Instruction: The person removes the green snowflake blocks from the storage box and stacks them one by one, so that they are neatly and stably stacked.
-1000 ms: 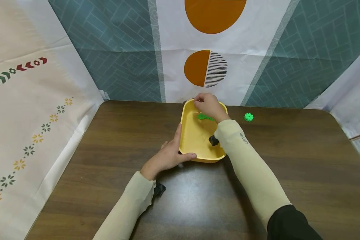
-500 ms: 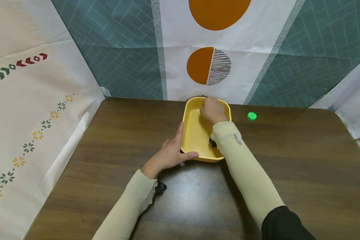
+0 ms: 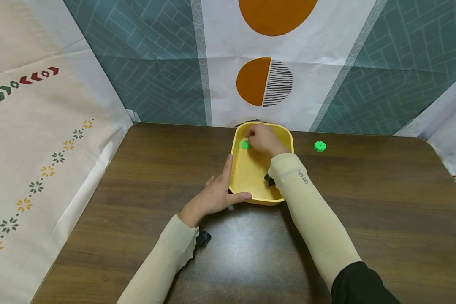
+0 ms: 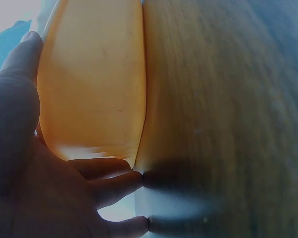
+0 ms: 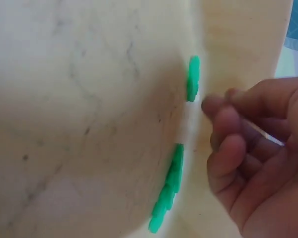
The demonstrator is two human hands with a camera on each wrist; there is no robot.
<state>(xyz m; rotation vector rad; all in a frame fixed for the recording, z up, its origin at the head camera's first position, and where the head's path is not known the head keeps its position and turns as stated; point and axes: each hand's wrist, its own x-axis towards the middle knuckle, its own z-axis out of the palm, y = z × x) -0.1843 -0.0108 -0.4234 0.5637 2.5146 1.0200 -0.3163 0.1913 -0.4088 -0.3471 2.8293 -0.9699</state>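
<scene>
A yellow plastic tray [image 3: 251,177] stands near the table's far edge. My left hand [image 3: 210,196] rests against its near left corner, fingers and thumb spread along the outside, as the left wrist view also shows on the tray wall [image 4: 94,74]. Inside the tray's far end is my right hand [image 3: 264,139], its fingers curled with nothing visible between them. One green notched disc [image 3: 245,145] lies beside its fingertips. In the right wrist view, that single disc [image 5: 192,79] is apart from a row of several overlapping green discs [image 5: 169,191]; in the head view the hand covers this row.
Another green notched disc [image 3: 320,146] lies on the brown wooden table [image 3: 365,190], right of the tray. A patterned cloth [image 3: 152,84] hangs behind the table's far edge, and a pale embroidered cloth [image 3: 42,139] hangs at the left.
My right hand has lowered from above the tray's far rim into the tray, then shifted slightly left. A single green disc now shows beside its fingers. My left hand has stayed at the tray.
</scene>
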